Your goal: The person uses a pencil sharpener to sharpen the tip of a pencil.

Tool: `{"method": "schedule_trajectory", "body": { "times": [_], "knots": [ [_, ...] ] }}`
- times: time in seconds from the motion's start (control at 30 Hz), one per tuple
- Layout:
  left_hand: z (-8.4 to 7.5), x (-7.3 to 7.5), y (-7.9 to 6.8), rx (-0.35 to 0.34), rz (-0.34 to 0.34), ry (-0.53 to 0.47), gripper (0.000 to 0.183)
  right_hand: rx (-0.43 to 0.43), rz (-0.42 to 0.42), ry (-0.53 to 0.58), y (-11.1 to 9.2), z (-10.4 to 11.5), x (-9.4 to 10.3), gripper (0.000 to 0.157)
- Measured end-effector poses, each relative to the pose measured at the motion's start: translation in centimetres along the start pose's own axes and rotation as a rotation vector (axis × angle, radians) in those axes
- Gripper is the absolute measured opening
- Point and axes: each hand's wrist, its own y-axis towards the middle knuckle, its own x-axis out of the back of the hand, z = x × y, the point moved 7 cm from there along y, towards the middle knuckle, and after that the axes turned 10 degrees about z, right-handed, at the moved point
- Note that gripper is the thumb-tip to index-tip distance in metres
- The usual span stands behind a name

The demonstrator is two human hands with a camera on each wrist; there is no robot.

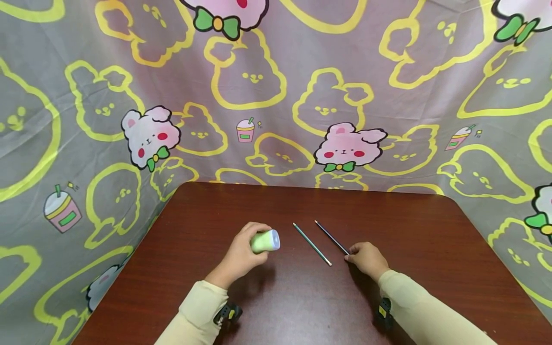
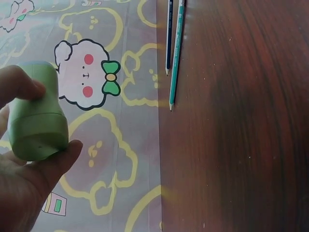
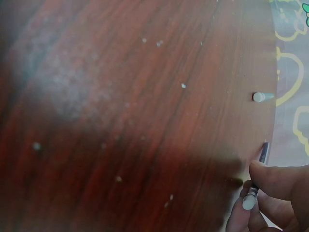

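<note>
My left hand (image 1: pixel 243 249) holds a small light-green cylinder (image 1: pixel 260 243) above the table, its pale lavender end facing right. In the left wrist view, thumb and fingers wrap the cylinder (image 2: pixel 39 111), whose wider base faces that camera. With thumb and fingertips, my right hand (image 1: pixel 368 258) pinches a dark blue pencil (image 1: pixel 331 236) near its white eraser end (image 3: pixel 249 202). That pencil points away to the upper left; I cannot tell whether it touches the table all along. Between the hands lies a teal pencil (image 1: pixel 312 244), sharpened tip away from me.
The dark brown wooden table (image 1: pixel 207 206) has rounded far corners. A grey cloth (image 1: pixel 276 115) with yellow outlines and cartoon animals hangs behind it and at both sides. Small pale specks dot the tabletop in the right wrist view.
</note>
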Motion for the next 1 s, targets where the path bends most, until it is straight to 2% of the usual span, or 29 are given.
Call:
{"method": "schedule_trajectory", "body": {
  "times": [0.43, 1.0],
  "knots": [
    [0.3, -0.2, 0.0, 0.02, -0.023, 0.007, 0.052, -0.056, -0.001, -0.074, 0.2, 0.5, 0.3, 0.023],
    [1.7, -1.1, 0.8, 0.06, -0.023, 0.014, 0.053, -0.05, -0.003, -0.089, 0.8, 0.8, 0.3, 0.02]
  ]
}}
